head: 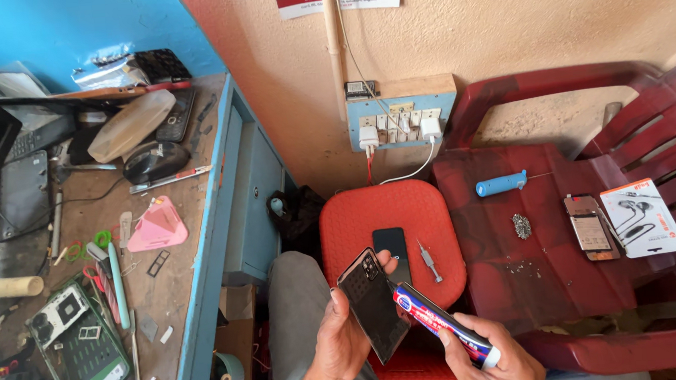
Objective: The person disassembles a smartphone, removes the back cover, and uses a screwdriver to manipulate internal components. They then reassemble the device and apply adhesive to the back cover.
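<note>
My left hand (340,338) grips a dark phone back cover (372,301), tilted, with its camera cut-outs at the top. My right hand (488,363) holds a red, white and blue glue tube (437,321), its tip touching the cover's right edge. Both hands hover over my lap in front of a red stool (356,221). On the stool lie a black phone (392,250) and a small screwdriver (429,261).
A red plastic chair (553,269) at right carries a blue-handled tool (501,183), a cluster of screws (522,225), an opened phone (592,227) and an earphone package (642,217). The cluttered workbench (182,250) at left holds a stripped phone frame (77,347), tools, a pink stand (156,225). A switchboard (401,117) is on the wall.
</note>
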